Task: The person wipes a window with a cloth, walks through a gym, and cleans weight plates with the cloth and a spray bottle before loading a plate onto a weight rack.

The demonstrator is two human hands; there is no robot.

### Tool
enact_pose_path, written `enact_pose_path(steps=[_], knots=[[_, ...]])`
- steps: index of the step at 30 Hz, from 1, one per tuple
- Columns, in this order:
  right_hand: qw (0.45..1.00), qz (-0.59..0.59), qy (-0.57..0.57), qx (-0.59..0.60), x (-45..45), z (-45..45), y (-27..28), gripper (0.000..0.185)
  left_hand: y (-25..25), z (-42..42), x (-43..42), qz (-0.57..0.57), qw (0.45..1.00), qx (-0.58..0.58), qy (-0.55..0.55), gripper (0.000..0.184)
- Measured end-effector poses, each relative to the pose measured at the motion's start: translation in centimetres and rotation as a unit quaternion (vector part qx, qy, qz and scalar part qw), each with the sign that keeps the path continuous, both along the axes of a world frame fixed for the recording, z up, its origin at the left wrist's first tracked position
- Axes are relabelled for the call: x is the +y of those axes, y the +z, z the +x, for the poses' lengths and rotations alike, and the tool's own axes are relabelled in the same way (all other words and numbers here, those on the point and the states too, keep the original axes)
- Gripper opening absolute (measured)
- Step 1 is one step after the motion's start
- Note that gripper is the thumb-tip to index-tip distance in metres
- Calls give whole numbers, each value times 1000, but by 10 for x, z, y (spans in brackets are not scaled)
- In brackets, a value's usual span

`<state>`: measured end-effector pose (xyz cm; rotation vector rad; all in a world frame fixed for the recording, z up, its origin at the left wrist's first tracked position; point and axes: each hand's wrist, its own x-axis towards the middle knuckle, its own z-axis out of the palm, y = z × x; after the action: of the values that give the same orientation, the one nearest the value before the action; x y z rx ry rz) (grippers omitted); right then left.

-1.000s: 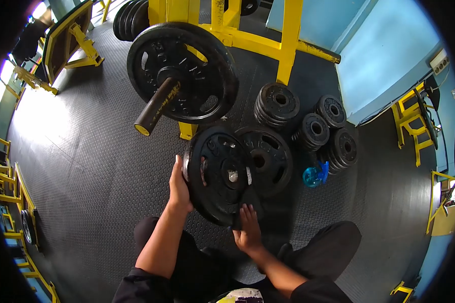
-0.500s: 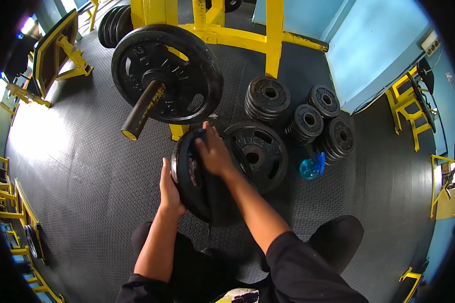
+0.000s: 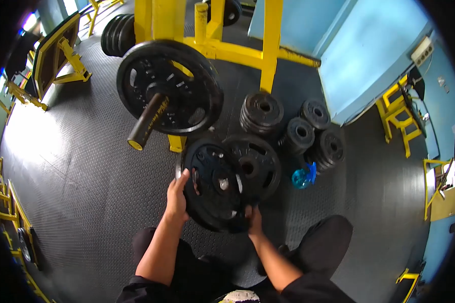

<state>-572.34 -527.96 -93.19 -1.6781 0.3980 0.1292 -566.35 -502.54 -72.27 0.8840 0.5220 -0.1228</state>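
Observation:
A large black weight plate (image 3: pixel 207 174) stands tilted on the floor in front of me, its raised lettering and centre hole facing me. My left hand (image 3: pixel 177 197) grips its left rim, with the thumb on the front face. At the lower right rim is my right hand (image 3: pixel 255 220), its fingers closed and slightly blurred. A dark, cloth-like patch shows by those fingers, hard to separate from the plate. Just behind and to the right lies another large plate (image 3: pixel 265 164), partly covered by the held one.
A yellow rack (image 3: pixel 270 50) carries a large plate (image 3: pixel 197 76) on a protruding bar (image 3: pixel 149 121). Several small plates are stacked to the right, including a near stack (image 3: pixel 262 108). A blue spray bottle (image 3: pixel 301 178) stands beside them. Black textured matting (image 3: pixel 101 166) covers the floor.
My right hand has moved from the plate's top down to its lower right rim. The dark cloth-like shape no longer covers the plate's centre. My left hand stays at the left rim.

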Motion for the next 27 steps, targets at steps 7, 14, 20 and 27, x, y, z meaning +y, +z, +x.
enact_pose_path(steps=[7, 14, 20, 27], knots=[[918, -381, 94, -57, -4, 87, 229, 38, 10, 0, 2, 86, 996, 29, -10, 24], [835, -468, 241, -159, 9, 130, 289, 54, 4, 0, 6, 73, 997, -23, -33, 25], [794, -377, 475, 45, -3, 203, 152, 54, -4, -24, 13, 66, 996, 1, -55, 34], [605, -656, 429, -141, -23, 232, 105, 51, 3, -60, -10, 84, 996, 21, -26, 41]])
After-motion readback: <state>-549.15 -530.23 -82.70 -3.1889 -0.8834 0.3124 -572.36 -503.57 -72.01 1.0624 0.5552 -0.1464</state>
